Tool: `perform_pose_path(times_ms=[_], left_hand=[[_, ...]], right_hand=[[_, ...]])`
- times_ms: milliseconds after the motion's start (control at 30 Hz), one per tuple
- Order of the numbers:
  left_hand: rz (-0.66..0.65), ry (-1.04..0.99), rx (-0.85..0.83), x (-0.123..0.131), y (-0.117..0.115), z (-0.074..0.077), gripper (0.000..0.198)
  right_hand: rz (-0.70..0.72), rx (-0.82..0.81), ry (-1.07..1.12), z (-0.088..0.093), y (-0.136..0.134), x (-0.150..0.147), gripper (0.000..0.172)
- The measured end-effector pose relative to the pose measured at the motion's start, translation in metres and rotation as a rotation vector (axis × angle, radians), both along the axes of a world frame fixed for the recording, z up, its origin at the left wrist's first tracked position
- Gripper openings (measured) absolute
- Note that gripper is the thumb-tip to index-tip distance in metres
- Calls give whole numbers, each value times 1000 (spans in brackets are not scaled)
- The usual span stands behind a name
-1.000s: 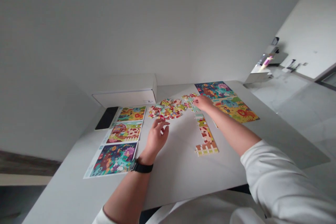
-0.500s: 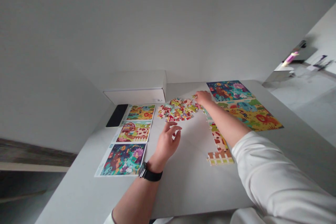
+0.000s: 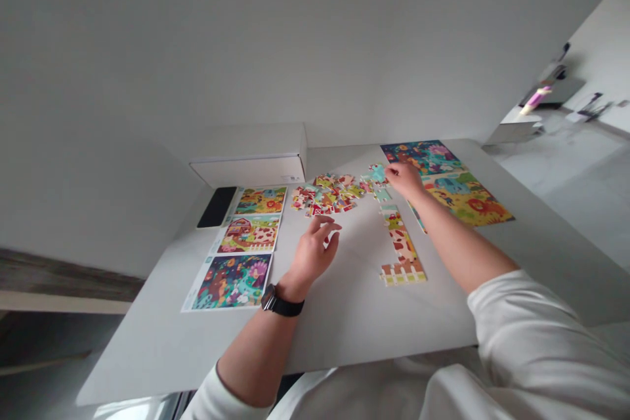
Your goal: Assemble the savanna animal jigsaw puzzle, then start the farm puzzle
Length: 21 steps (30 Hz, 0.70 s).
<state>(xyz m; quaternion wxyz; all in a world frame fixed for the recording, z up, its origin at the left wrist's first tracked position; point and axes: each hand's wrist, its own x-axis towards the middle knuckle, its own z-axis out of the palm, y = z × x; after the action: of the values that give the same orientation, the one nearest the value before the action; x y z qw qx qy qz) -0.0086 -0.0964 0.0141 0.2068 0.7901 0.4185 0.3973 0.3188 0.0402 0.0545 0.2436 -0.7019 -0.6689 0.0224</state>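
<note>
My left hand (image 3: 315, 251), a dark watch on its wrist, is just in front of a heap of loose jigsaw puzzle pieces (image 3: 327, 195). Its fingers are apart and hold nothing. At the heap's far right, my right hand (image 3: 406, 178) has its fingers pinched at the edge of a light-blue puzzle piece (image 3: 377, 172); the fingertips are partly hidden. Below it a single pale-green piece (image 3: 382, 195) lies close to the top of a joined puzzle strip (image 3: 401, 243). This strip runs down to a white-fence corner (image 3: 403, 275).
Left of the heap lies a reference sheet (image 3: 211, 275) with three printed pictures, beside a black phone (image 3: 217, 207). A white box (image 3: 249, 170) stands against the wall. Two colourful puzzle pictures, one night scene (image 3: 433, 156) and one with a lion (image 3: 475, 202), lie at the right.
My right hand has moved from the heap's upper right edge a little rightward, and light-blue pieces show at its fingertips. My left hand stays nearly in place. The view has shifted slightly.
</note>
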Motion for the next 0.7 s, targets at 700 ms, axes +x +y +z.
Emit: perform_pose_path(times_ms=[700], left_hand=[[10, -453, -447, 44, -20, 35, 45]], right_hand=[[375, 127, 306, -27, -175, -39, 32]])
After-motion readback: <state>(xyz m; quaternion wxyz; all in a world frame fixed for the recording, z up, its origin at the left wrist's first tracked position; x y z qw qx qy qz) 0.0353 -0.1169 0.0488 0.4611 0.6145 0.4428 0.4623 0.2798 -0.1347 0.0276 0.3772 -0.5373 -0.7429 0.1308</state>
